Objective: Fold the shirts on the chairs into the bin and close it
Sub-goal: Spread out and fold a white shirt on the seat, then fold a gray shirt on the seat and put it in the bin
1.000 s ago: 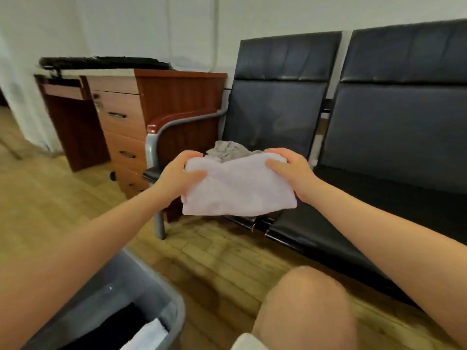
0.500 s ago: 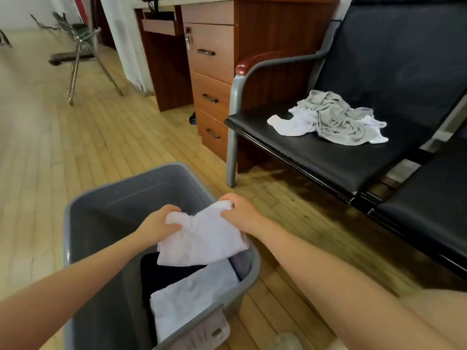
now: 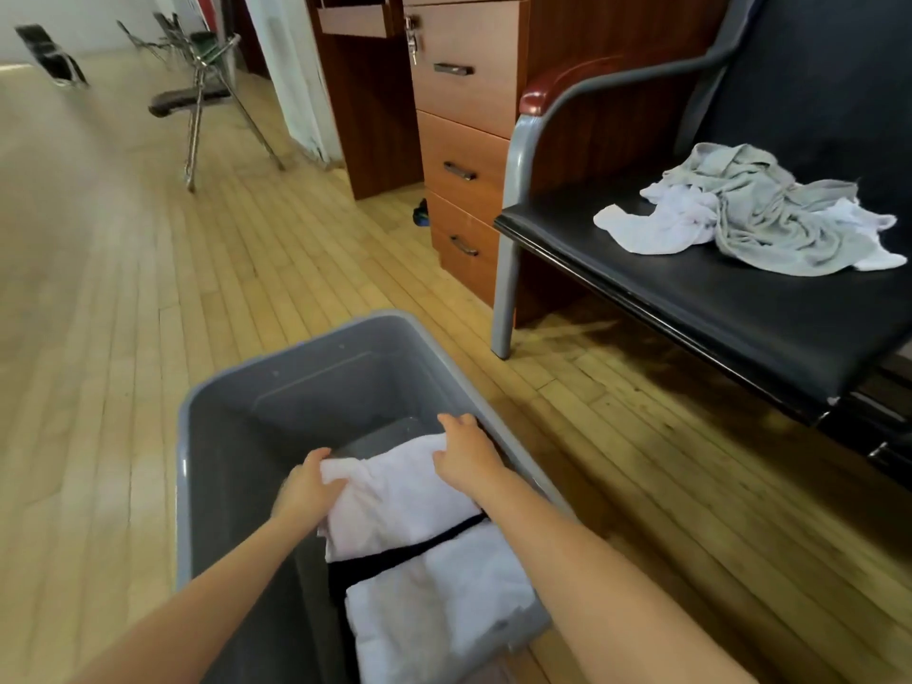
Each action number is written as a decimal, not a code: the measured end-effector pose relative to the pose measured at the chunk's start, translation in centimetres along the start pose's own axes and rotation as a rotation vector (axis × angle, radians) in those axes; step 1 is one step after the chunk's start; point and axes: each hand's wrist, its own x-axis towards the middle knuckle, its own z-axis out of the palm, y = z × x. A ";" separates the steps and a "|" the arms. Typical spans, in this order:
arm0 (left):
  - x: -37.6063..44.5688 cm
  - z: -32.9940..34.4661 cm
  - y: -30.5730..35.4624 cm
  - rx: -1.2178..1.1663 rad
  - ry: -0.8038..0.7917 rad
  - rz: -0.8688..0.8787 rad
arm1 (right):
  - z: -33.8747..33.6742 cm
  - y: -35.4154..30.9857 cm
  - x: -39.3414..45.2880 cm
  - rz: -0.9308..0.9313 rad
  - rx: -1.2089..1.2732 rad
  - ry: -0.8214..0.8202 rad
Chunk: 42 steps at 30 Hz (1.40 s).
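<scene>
Both hands reach into the open grey plastic bin [image 3: 296, 387] on the wooden plank floor [image 3: 98, 288]. The left hand [image 3: 305, 491] and the right hand [image 3: 465, 451] each pinch a far corner of the folded white shirt [image 3: 399, 501], which lies on a black garment [image 3: 395, 560] mostly hidden beneath it, beside another folded white cloth [image 3: 444, 604]. The fingertips are buried in fabric. Crumpled grey and white shirts [image 3: 755, 214] remain on the black padded chair [image 3: 740, 308], whose back is cut off. No writing is legible anywhere.

**Folded shirt held inside the bin**

Both hands, left [image 3: 307, 491] and right [image 3: 464, 454], grip a folded white shirt [image 3: 399, 501] inside the grey bin [image 3: 296, 382], above another white shirt [image 3: 439, 604]. Crumpled shirts [image 3: 760, 214] lie on the black chair [image 3: 740, 308].
</scene>
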 end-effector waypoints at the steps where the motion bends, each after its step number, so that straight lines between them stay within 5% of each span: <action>1: 0.3 0.8 -1.3 0.070 -0.021 -0.044 | 0.4 0.2 -0.1 0.000 -0.070 -0.036; 7: 0.2 2.6 -1.6 0.289 -0.133 -0.005 | -2.6 0.6 -2.2 -0.158 -0.077 -0.105; 14: 1.0 0.8 11.7 0.022 0.025 0.383 | -13.6 0.6 -4.2 -0.293 0.039 0.220; 19: -0.2 0.4 25.9 -0.231 0.031 0.586 | -23.9 6.1 -5.4 -0.090 -0.018 0.568; 25: 0.0 4.0 38.7 -0.259 0.095 0.787 | -29.7 13.5 -7.1 0.169 0.182 0.877; 32: 2.6 9.3 48.5 -0.205 0.114 0.874 | -35.5 17.6 -2.9 0.187 0.103 0.947; 35: 3.7 11.1 49.3 -0.140 0.130 0.883 | -37.7 17.5 0.3 0.097 0.054 0.967; 40: 4.9 11.8 48.8 -0.178 0.150 0.897 | -38.7 17.6 5.7 0.061 0.085 0.745; 42: 5.1 11.8 48.9 -0.188 0.145 0.886 | -39.1 18.0 6.0 0.031 0.219 0.818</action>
